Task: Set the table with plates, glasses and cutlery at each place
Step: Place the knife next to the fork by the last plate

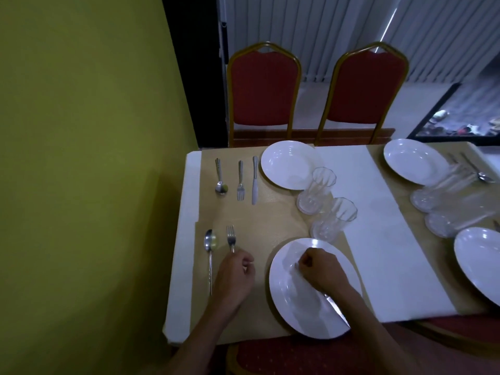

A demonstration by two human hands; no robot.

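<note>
My left grip closes on the handle of the steel fork beside the long steel spoon; my right grip holds a steel knife over the round white plate.

A restaurant or banquet dining room: red padded chairs with gold metal frames face a white-clothed table laid with round white plates under grey vertical blinds

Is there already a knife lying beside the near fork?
No, beside the near fork lies only a spoon; the right hand holds the knife.
</note>
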